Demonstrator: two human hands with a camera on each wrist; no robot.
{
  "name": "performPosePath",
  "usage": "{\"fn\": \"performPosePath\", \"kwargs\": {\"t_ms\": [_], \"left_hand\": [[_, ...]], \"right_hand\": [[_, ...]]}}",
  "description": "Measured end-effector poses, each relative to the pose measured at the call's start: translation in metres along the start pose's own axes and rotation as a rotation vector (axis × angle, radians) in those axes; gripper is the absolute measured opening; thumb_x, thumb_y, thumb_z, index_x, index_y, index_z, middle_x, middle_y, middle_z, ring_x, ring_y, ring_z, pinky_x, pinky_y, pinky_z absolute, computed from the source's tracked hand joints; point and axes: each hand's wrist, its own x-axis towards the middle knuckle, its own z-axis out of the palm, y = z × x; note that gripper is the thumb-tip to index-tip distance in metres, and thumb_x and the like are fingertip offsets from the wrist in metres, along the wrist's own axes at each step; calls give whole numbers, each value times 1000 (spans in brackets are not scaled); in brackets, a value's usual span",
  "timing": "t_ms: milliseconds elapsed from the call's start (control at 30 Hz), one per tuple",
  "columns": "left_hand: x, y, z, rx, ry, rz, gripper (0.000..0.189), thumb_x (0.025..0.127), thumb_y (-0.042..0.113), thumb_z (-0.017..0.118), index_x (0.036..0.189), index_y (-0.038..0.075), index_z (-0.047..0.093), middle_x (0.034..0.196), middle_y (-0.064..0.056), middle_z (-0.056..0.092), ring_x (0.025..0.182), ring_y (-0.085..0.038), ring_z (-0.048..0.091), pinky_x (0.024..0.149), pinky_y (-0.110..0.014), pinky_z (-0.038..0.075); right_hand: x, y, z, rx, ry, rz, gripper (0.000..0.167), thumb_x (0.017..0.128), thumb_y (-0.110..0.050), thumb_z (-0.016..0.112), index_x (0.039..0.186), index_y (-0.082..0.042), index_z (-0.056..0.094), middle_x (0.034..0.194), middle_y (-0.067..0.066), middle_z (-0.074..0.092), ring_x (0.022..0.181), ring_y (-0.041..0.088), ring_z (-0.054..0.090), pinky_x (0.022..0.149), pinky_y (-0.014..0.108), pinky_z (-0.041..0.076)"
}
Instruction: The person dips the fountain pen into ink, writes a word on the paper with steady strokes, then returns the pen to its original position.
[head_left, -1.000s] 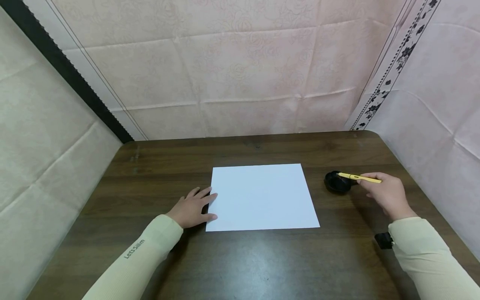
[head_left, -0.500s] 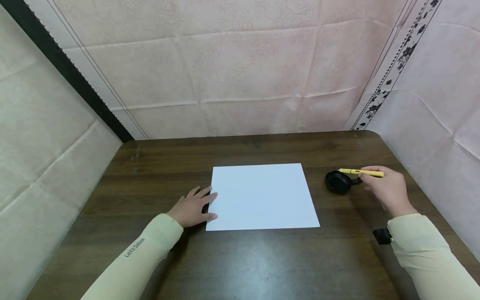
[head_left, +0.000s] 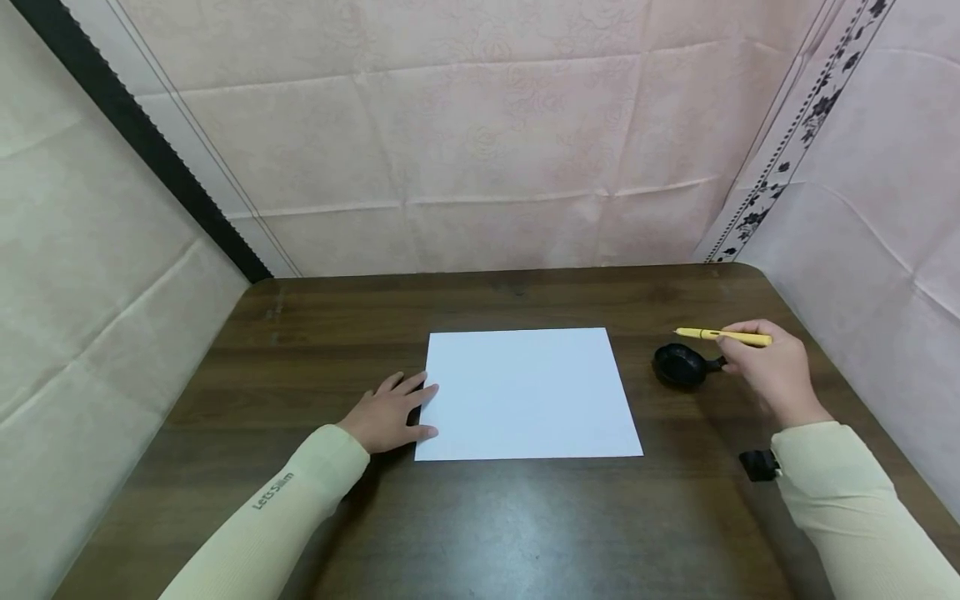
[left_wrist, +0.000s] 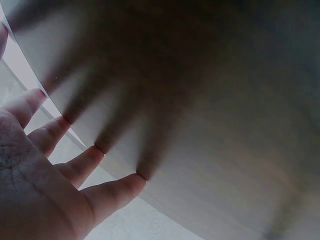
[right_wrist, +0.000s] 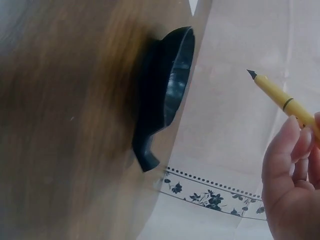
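A white sheet of paper lies on the brown wooden table. My left hand rests at its left edge with fingers spread, the fingertips touching the surface in the left wrist view. My right hand pinches a yellow fountain pen between thumb and fingers. The pen's dark nib points left, clear of the small black pan-shaped dish. That dish sits right of the paper, its short handle toward my right hand. Its inside looks dark and glossy.
Pale patterned cloth hangs behind the table and along both sides. A black device is strapped at my right wrist. The table's far edge runs behind the paper.
My right hand has lifted the pen up and away from the black dish; its nib was over the dish's rim before. The left hand and the paper stay in place.
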Motion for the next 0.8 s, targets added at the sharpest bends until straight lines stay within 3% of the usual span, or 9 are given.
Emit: {"fn": "performPosePath", "kwargs": {"t_ms": [333,567,800], "left_hand": [[-1,2,-1,-3,-12,-7,71,91,49,61,151,21,35,159,-6,23,144,-41,18,104,-69,26],[-1,3,-1,1,-11,-12,71,91,49,61,151,21,35,159,-6,24,144,-41,18,104,-69,25],[0,3,-1,8,-12,-15,71,91,49,61,151,22,35,159,-5,24,144,-41,19,104,-70,25]], "right_hand": [[2,-11,9,72,-6,-74,7,92,-16,62,98,-19,61,85,-14,57,60,3,64,57,19,54],[5,-15,15,65,-32,-94,9,93,-15,59,102,-15,60,92,-10,53,69,-2,62,63,19,55],[6,-20,23,77,-56,-111,15,95,-14,57,107,-6,58,99,-5,50,80,2,56,66,19,55]]}}
